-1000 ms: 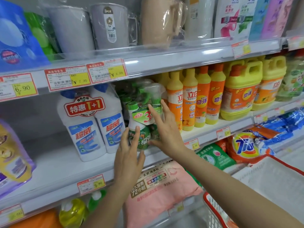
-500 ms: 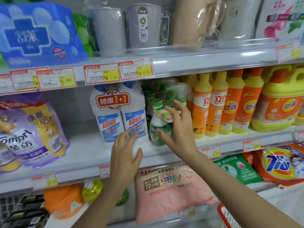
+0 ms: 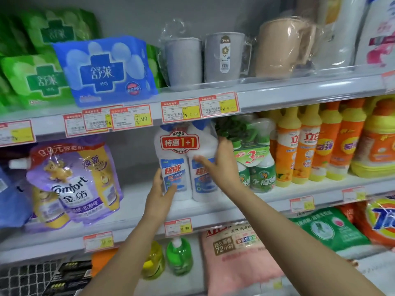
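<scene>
Both hands have shifted left since the earlier frame, off the green spray-bottle pack (image 3: 259,167) and onto the twin pack of white bottles (image 3: 180,144). Left hand (image 3: 159,195) grips the pack's lower left side, thumb across the blue label, fingers hidden behind. Right hand (image 3: 220,167) grips the right bottle, thumb over its front, fingers curled round the far side near the neck. The twin pack is upright on the middle shelf (image 3: 136,201), set back from its front edge, just beside the green pack and well apart from the Comfort pouch (image 3: 72,182). I cannot tell whether its base is off the board. Orange dish-soap bottles (image 3: 299,146) stand further right.
</scene>
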`<state>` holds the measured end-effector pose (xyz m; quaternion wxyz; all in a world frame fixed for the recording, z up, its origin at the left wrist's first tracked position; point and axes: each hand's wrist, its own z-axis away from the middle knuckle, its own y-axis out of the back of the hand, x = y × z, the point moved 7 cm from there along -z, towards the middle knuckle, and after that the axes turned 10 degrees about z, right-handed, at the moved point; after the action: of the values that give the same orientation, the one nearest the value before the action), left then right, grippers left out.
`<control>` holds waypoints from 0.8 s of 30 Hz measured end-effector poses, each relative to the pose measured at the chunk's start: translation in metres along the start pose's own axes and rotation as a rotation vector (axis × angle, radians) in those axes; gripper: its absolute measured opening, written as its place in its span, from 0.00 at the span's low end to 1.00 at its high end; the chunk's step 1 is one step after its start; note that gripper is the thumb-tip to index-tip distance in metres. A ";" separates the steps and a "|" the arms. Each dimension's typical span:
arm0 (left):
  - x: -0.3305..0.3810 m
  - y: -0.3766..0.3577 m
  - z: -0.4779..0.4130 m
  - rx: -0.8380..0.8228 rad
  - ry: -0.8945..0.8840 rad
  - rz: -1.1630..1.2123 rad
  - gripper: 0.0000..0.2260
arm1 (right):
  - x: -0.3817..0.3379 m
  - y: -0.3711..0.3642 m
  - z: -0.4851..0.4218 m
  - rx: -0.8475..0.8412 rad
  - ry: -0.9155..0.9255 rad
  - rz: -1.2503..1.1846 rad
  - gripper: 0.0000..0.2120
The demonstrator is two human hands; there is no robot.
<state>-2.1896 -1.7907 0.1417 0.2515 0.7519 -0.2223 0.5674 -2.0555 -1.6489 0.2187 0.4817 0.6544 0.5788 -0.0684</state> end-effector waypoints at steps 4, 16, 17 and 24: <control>0.000 0.009 -0.007 0.027 -0.083 0.060 0.21 | -0.005 0.011 0.012 0.008 0.051 -0.058 0.30; 0.013 0.037 0.035 0.120 -0.304 0.161 0.23 | 0.002 0.039 0.071 0.113 0.120 -0.319 0.26; 0.019 0.037 0.039 0.122 -0.328 0.166 0.23 | 0.001 0.044 0.073 0.129 0.117 -0.345 0.26; 0.059 0.028 0.058 -0.062 -0.342 0.293 0.25 | -0.005 0.081 0.084 0.224 0.064 -0.559 0.22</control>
<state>-2.1485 -1.8522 0.1887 0.1481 0.7886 -0.3861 0.4552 -1.9511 -1.7016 0.2224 0.3503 0.5206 0.7403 -0.2413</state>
